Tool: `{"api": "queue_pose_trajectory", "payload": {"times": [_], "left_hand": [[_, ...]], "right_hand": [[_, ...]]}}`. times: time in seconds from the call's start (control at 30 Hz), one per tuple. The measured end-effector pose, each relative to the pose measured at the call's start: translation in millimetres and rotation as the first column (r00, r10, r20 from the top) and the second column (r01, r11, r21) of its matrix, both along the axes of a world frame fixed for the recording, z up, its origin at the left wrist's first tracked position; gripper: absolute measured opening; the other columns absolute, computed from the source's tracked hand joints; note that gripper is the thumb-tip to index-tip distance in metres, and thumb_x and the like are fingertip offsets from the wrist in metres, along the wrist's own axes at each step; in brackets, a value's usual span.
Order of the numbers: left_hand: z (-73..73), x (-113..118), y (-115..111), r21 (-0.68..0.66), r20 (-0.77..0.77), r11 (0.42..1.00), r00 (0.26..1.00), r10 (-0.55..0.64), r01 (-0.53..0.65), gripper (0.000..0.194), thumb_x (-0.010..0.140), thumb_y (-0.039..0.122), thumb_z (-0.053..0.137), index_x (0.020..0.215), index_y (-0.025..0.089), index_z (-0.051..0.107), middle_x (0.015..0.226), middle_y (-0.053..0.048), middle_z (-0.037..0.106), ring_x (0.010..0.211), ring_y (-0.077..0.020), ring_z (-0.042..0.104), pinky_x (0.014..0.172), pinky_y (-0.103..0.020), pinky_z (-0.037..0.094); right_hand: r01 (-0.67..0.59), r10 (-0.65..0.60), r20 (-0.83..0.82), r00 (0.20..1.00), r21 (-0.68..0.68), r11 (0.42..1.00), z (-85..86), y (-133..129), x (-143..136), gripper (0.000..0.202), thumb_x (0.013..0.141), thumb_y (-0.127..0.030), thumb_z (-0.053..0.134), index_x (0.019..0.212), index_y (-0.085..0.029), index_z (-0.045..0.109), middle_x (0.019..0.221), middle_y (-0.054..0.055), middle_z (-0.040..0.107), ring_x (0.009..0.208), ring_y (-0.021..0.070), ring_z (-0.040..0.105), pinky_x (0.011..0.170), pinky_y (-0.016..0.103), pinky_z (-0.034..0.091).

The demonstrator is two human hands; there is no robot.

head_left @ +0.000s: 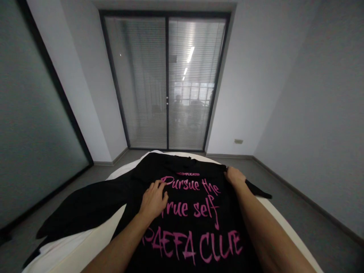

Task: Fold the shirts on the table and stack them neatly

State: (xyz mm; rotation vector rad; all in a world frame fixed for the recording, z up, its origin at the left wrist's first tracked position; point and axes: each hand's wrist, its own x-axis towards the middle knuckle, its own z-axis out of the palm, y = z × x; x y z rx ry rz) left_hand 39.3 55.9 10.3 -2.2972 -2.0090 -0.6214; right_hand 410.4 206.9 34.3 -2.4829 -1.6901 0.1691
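A black long-sleeved shirt (182,223) with pink lettering lies spread on a pale table, its collar side away from me. One sleeve (93,201) stretches out to the left; part of the other shows beyond my right forearm. My left hand (155,199) rests palm down on the printed chest, its fingers loosely apart and holding nothing. At the upper right, by the shoulder, my right hand (235,176) has its fingers closed on the shirt's edge. My forearms cover parts of the fabric and lettering.
The cream table (284,223) has a curved edge at the right. White cloth (68,242) lies under the left sleeve, with more at the back left. Beyond stand glass doors (167,83) with blinds, between grey-white walls.
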Motion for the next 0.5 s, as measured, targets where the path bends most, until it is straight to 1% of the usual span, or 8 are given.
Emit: {"api": "queue_pose_trajectory", "payload": {"times": [0.07, 0.13, 0.2, 0.23, 0.3, 0.37, 0.43, 0.5], "left_hand": [[0.2, 1, 0, 0.002, 0.000, 1.000, 1.000, 0.009, -0.009, 0.034, 0.094, 0.026, 0.047, 0.125, 0.023, 0.059, 0.125, -0.007, 0.058, 0.112, -0.0228, 0.055, 0.095, -0.035, 0.046], [0.4, 1, 0, 0.010, -0.002, 1.000, 1.000, 0.008, -0.008, 0.033, 0.094, 0.026, 0.047, 0.125, 0.022, 0.059, 0.125, -0.007, 0.058, 0.111, -0.0227, 0.055, 0.094, -0.034, 0.046], [0.2, 1, 0, 0.022, -0.004, 1.000, 1.000, 0.006, -0.006, 0.034, 0.094, 0.026, 0.048, 0.125, 0.022, 0.059, 0.124, -0.008, 0.059, 0.110, -0.0232, 0.055, 0.094, -0.035, 0.046], [-0.3, 1, 0, 0.031, -0.007, 1.000, 1.000, 0.002, -0.002, 0.034, 0.094, 0.027, 0.048, 0.126, 0.022, 0.059, 0.125, -0.008, 0.059, 0.111, -0.0237, 0.055, 0.095, -0.036, 0.046], [-1.9, 0, 0, 0.057, -0.014, 0.998, 1.000, -0.016, 0.017, 0.036, 0.094, 0.028, 0.050, 0.128, 0.022, 0.060, 0.128, -0.009, 0.059, 0.114, -0.0254, 0.054, 0.096, -0.039, 0.045], [-3.9, -1, 1, 0.089, -0.016, 0.994, 0.998, -0.055, 0.057, 0.038, 0.093, 0.030, 0.053, 0.130, 0.023, 0.060, 0.133, -0.009, 0.058, 0.120, -0.0270, 0.051, 0.099, -0.042, 0.043], [-5.6, -1, 1, 0.113, -0.013, 0.989, 0.995, -0.094, 0.095, 0.040, 0.092, 0.032, 0.055, 0.131, 0.024, 0.060, 0.138, -0.008, 0.056, 0.125, -0.0278, 0.048, 0.103, -0.043, 0.041], [-6.5, -2, 1, 0.117, -0.011, 0.987, 0.994, -0.111, 0.111, 0.041, 0.092, 0.032, 0.056, 0.132, 0.025, 0.061, 0.140, -0.008, 0.055, 0.127, -0.0280, 0.047, 0.104, -0.044, 0.040]], "right_hand": [[0.023, -0.023, -0.001, 1.000, 0.030, 0.999, -1.4, 6, 0, 0.037, 0.097, -0.033, 0.047, 0.125, -0.013, 0.062, 0.120, 0.022, 0.067, 0.112, 0.0350, 0.065, 0.087, 0.043, 0.052], [0.027, -0.027, -0.005, 1.000, 0.075, 0.997, -4.9, 10, -1, 0.046, 0.100, -0.035, 0.038, 0.140, -0.015, 0.050, 0.125, 0.022, 0.064, 0.116, 0.0329, 0.063, 0.091, 0.044, 0.050], [-0.017, 0.018, -0.009, 1.000, 0.103, 0.995, -12.0, 11, -3, 0.054, 0.102, -0.038, 0.035, 0.152, -0.018, 0.034, 0.135, 0.020, 0.059, 0.123, 0.0304, 0.059, 0.098, 0.045, 0.047], [-0.054, 0.056, -0.010, 0.998, 0.101, 0.993, -16.7, 11, -4, 0.057, 0.101, -0.041, 0.037, 0.153, -0.019, 0.031, 0.140, 0.018, 0.056, 0.129, 0.0306, 0.054, 0.103, 0.047, 0.043], [-0.093, 0.093, 0.003, 0.996, 0.094, 0.991, -26.5, 8, -5, 0.061, 0.099, -0.049, 0.040, 0.152, -0.021, 0.035, 0.150, 0.016, 0.046, 0.139, 0.0347, 0.041, 0.112, 0.054, 0.032], [-0.052, 0.050, 0.016, 0.999, 0.133, 0.990, -34.2, 3, -4, 0.063, 0.098, -0.055, 0.037, 0.150, -0.020, 0.039, 0.154, 0.015, 0.041, 0.144, 0.0390, 0.032, 0.114, 0.061, 0.024], [-0.012, 0.014, -0.007, 1.000, 0.194, 0.981, -38.1, -3, 0, 0.063, 0.099, -0.055, 0.032, 0.149, -0.018, 0.041, 0.151, 0.016, 0.046, 0.142, 0.0376, 0.035, 0.113, 0.058, 0.026], [-0.012, 0.023, -0.043, 0.999, 0.226, 0.974, -38.7, -9, 7, 0.060, 0.100, -0.051, 0.029, 0.146, -0.016, 0.045, 0.143, 0.018, 0.053, 0.135, 0.0341, 0.045, 0.111, 0.054, 0.032]]}}
